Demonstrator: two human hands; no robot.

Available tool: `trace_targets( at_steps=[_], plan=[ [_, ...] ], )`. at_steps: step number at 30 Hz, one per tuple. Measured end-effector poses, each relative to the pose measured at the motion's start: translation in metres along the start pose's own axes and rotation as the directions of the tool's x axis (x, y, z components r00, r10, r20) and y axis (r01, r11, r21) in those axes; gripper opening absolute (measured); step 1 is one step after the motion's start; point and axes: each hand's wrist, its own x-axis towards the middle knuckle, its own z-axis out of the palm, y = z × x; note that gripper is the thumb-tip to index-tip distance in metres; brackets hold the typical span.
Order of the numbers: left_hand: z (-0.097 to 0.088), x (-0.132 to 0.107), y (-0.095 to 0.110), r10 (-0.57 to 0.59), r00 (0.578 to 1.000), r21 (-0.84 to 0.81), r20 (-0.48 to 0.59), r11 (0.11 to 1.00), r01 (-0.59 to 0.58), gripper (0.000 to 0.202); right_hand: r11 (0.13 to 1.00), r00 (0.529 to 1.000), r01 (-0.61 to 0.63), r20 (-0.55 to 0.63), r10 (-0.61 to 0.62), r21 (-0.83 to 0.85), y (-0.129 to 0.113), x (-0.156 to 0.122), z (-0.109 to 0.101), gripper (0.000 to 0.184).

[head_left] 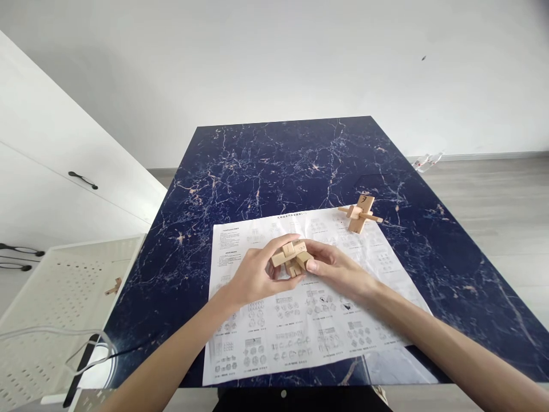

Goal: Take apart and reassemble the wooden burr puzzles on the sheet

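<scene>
A wooden interlocking puzzle (pixel 289 250) of several pale notched blocks is held between both hands, above a printed sheet. My left hand (pixel 259 269) wraps round its left side, thumb and fingers closed on the blocks. From the right, my right hand (pixel 332 264) grips a block at the lower right with its thumb. Fingers hide part of the puzzle's underside. The instruction sheet (pixel 295 349), covered in small diagrams, lies flat under the hands. Beyond my right hand, another wooden puzzle piece assembly (pixel 359 214) with crossed sticks and a black mark stands on the sheet's far right corner.
The dark blue marbled table (pixel 274 171) stands near a white wall. At its left are a white perforated cart (pixel 72 274) with a wooden piece (pixel 114 286) and a pale cable (pixel 51 330). Clear bottles (pixel 426 162) lie on the floor to the right.
</scene>
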Motion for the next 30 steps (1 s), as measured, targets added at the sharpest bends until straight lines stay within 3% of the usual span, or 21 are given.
trace_targets(
  at_steps=[5, 10, 15, 20, 25, 27, 30],
  plan=[
    [0.002, -0.001, -0.010, 0.131, 0.991, 0.160, -0.035, 0.979, -0.124, 0.067, 1.000, 0.999, 0.031, 0.009, -0.031, -0.002, 0.003, -0.001, 0.005, 0.053],
    [0.004, -0.001, -0.013, 0.237, 0.971, 0.237, 0.016, 0.943, -0.234, 0.070, 0.987, 0.999, 0.022, -0.023, -0.026, -0.158, 0.007, -0.002, 0.008, 0.048],
    [0.001, 0.001, -0.005, 0.093, 0.994, 0.122, -0.054, 0.989, -0.086, 0.071, 0.925, 0.990, 0.124, -0.014, -0.138, -0.359, 0.005, -0.005, 0.005, 0.055],
    [-0.006, 0.005, 0.005, -0.030, 0.996, -0.223, 0.081, 0.974, 0.047, 0.071, 0.797, 0.953, 0.168, -0.113, -0.283, -0.580, 0.009, -0.008, -0.001, 0.040],
    [-0.005, 0.006, 0.008, -0.097, 0.988, -0.280, 0.124, 0.951, 0.128, 0.071, 0.586, 0.905, 0.208, -0.073, -0.419, -0.784, 0.008, -0.008, -0.004, 0.026],
    [-0.004, 0.005, 0.008, -0.100, 0.985, -0.274, 0.139, 0.952, 0.136, 0.073, 0.568, 0.913, 0.215, -0.043, -0.406, -0.795, 0.005, -0.008, -0.003, 0.030],
    [-0.004, 0.004, 0.006, -0.054, 0.992, -0.247, 0.118, 0.966, 0.082, 0.072, 0.622, 0.941, 0.184, -0.047, -0.336, -0.761, 0.003, -0.007, 0.000, 0.045]
  ],
)
